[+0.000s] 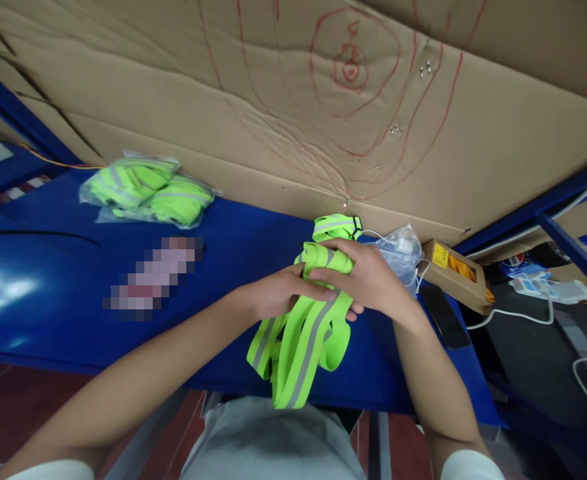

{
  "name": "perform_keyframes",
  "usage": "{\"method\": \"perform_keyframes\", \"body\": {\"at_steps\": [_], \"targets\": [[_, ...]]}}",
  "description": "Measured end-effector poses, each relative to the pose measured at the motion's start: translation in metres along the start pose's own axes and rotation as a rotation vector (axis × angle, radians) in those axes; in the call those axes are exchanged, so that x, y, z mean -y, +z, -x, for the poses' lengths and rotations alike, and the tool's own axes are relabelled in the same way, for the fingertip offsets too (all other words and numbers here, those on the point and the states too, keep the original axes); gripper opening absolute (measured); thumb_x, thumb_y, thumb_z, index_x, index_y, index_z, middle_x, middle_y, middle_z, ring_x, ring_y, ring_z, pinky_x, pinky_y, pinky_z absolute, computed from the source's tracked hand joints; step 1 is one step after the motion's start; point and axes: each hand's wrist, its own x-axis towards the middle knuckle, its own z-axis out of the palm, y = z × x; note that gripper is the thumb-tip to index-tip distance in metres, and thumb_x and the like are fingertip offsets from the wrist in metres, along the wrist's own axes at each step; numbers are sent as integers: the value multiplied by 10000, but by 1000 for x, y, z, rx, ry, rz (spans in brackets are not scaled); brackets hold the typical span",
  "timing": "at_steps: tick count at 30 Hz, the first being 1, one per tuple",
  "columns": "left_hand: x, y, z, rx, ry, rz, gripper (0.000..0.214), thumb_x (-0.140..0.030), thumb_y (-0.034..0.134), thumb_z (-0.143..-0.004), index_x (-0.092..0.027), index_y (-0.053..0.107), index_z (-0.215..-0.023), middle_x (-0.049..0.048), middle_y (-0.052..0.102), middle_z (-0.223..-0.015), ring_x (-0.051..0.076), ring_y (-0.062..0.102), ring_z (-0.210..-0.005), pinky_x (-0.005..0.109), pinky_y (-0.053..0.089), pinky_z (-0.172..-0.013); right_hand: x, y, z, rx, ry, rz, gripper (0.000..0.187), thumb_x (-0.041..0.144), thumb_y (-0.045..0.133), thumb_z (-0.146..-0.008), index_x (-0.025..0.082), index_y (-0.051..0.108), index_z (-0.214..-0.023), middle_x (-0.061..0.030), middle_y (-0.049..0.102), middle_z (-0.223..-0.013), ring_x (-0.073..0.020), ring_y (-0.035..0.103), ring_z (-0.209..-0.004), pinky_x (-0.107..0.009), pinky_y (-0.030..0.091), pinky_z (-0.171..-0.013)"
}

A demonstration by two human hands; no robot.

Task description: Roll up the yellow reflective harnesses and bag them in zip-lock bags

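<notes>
A neon-green reflective strap [306,347] with a grey stripe is bunched between my two hands, its loops hanging down over the front edge of the blue table [233,267]. My left hand [286,290] grips the bundle from the left, thumb laid across the strap. From the right, my right hand [366,273] wraps round its upper part, fingers partly hidden behind the folds. Just beyond my hands, another rolled portion of green strap [330,227] with a black buckle [357,228] lies on the table; whether it joins the held piece I cannot tell.
Clear bags of green straps [148,190] lie at the back left, near a blurred-out pinkish item [156,277]. To the right are a crumpled plastic bag [398,253], a black phone [444,317] and an open cardboard box [458,273]. A cardboard wall [173,100] stands behind.
</notes>
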Motion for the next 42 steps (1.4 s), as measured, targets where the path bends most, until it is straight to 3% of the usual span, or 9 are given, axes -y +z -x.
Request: {"method": "perform_keyframes", "body": {"at_steps": [7,11,17,23,26,31,34,38,42], "targets": [[6,6,6,146,-169,-2,312,-302,741,-912,-146,746,-1183,122,806,-969,231,773,-879,339,610,-793,-4,-15,6,-149,111,-348,385,559,731,-894,188,716,-793,-7,708,-717,-155,639,-613,-265,485,-561],[-3,13,7,85,-77,-300,260,-340,717,-942,-139,758,-1102,108,801,-962,201,756,-858,303,599,-789,-4,-21,9,-60,208,-630,403,609,696,-908,215,730,-987,-23,739,-862,-156,660,-666,-255,518,-553],[-20,24,11,-28,58,-676,239,-322,616,-1003,-158,785,-1044,99,811,-1073,216,753,-1017,314,577,-918,-2,-16,5,-94,72,-419,282,497,682,-949,218,702,-981,-25,716,-905,-163,677,-807,-242,534,-642],[-22,20,6,-62,136,-647,216,-258,626,-987,-127,791,-1039,82,814,-1061,216,754,-1022,304,574,-935,5,-16,15,58,11,-278,392,539,618,-979,240,707,-1216,-54,753,-1061,-200,717,-814,-307,568,-651],[-20,18,4,-62,131,-474,195,-252,681,-955,-111,789,-1037,84,811,-1074,237,749,-1071,320,559,-981,8,-14,17,-26,-27,-157,438,461,761,-894,266,692,-1280,-68,734,-1228,-271,721,-1057,-383,602,-845],[-12,26,10,169,-58,98,472,-458,742,-917,-158,716,-1281,156,759,-1266,289,727,-1183,407,573,-1006,11,-20,16,-196,-129,-182,358,369,762,-911,292,714,-1257,-50,720,-1295,-279,676,-1206,-435,540,-1053],[-6,32,11,169,-141,44,400,-424,717,-944,-162,730,-1245,141,798,-1139,250,774,-1025,366,616,-891,12,-27,18,-220,-81,-275,360,387,767,-903,302,720,-1250,-41,722,-1302,-273,695,-1165,-418,578,-989],[-3,31,5,-100,-70,-108,297,-344,830,-852,-117,774,-1036,115,810,-888,207,769,-777,324,633,-741,6,-28,19,-166,6,-408,399,429,730,-927,302,693,-1304,-43,745,-1231,-241,730,-1027,-357,621,-825],[-7,26,6,-76,-37,-82,494,-434,876,-798,-136,748,-1170,162,807,-1102,268,782,-1002,373,633,-869,2,-24,17,-219,50,-430,348,443,701,-943,292,705,-1256,-33,761,-1053,-191,709,-778,-303,595,-617]]}}
